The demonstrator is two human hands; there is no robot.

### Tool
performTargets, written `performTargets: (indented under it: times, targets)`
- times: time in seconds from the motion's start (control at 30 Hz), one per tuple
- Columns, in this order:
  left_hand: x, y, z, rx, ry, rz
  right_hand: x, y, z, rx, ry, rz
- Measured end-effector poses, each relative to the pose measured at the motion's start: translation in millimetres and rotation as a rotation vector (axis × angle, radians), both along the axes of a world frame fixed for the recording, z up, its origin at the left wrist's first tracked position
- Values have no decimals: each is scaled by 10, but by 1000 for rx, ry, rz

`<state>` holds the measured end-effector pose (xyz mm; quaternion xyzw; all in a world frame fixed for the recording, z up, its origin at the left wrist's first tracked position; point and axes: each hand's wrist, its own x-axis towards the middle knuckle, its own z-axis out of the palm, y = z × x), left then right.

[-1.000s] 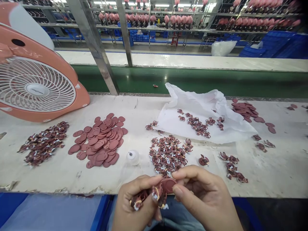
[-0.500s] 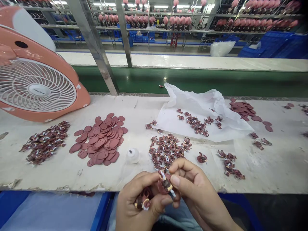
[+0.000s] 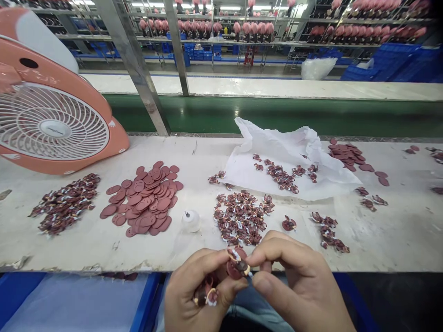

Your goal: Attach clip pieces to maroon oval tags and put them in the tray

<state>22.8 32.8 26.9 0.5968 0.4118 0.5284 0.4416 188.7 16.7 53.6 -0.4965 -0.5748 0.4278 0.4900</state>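
Observation:
Both my hands meet just below the table's front edge. My left hand (image 3: 194,295) pinches a small maroon oval piece (image 3: 237,263) with a tiny painted figure part on it, and keeps more small painted parts (image 3: 206,295) curled in its palm. My right hand (image 3: 294,286) pinches the same piece from the right with thumb and forefinger. Right in front of them on the table lies a heap of little maroon painted parts (image 3: 240,217), and a small white glue bottle (image 3: 191,220) stands to its left.
A pile of maroon oval discs (image 3: 145,200) and another heap of painted parts (image 3: 62,205) lie to the left, below an orange fan (image 3: 51,120). A white plastic bag (image 3: 287,157) with parts lies behind, more discs (image 3: 348,154) at right. A green conveyor (image 3: 277,115) runs beyond.
The oval piece was turned between my fingers from lying flat to standing up, and the small painted part now sits on it. My hands stayed in place.

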Motion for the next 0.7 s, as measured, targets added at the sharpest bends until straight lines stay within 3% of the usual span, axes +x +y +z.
performTargets:
  times: [0.13,0.4,0.57,0.7]
  targets:
    - [47,-26,16,25,-12,88,-3,2,12,47,-75,19]
    - [125,-54,37,-102,-88,34,-71,1,-50,210,-178,-10]
    - [120,-61,13,-117,-73,40,-61,-21,-141,136,-65,-26]
    - [119,-82,26,-185,-118,-41,-46,-5,-154,89,9,-32]
